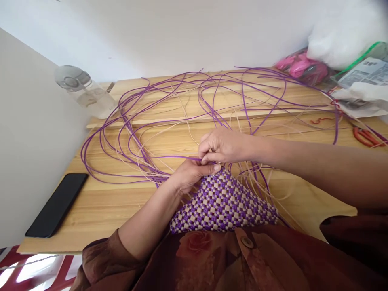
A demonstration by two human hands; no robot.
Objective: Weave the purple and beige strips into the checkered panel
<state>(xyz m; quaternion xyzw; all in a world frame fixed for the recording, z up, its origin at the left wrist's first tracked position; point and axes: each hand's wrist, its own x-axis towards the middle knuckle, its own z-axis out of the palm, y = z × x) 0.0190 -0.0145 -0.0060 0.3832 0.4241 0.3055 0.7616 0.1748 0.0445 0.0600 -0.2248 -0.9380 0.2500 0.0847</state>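
A woven piece (224, 202) in a purple, cream and dark checked pattern lies against my front, narrowing to a point at its far end. My left hand (190, 173) grips that upper edge, its thumb on top and its other fingers hidden underneath. Just above it, my right hand (222, 145) has curled fingers pinching a purple weaving strip (169, 157) close to the weave. Long loose purple and cream strips (121, 117) fan out from the piece over the table in wide loops. The exact spot where the strip meets the weave is covered by my fingers.
On the wooden table (121, 218), a black phone (57, 204) lies at the left. A clear bottle (87, 93) with a grey lid stands at the back left. Red-handled pliers (366, 136), a pink bundle in plastic (303, 66) and a white bag (348, 32) are at the right.
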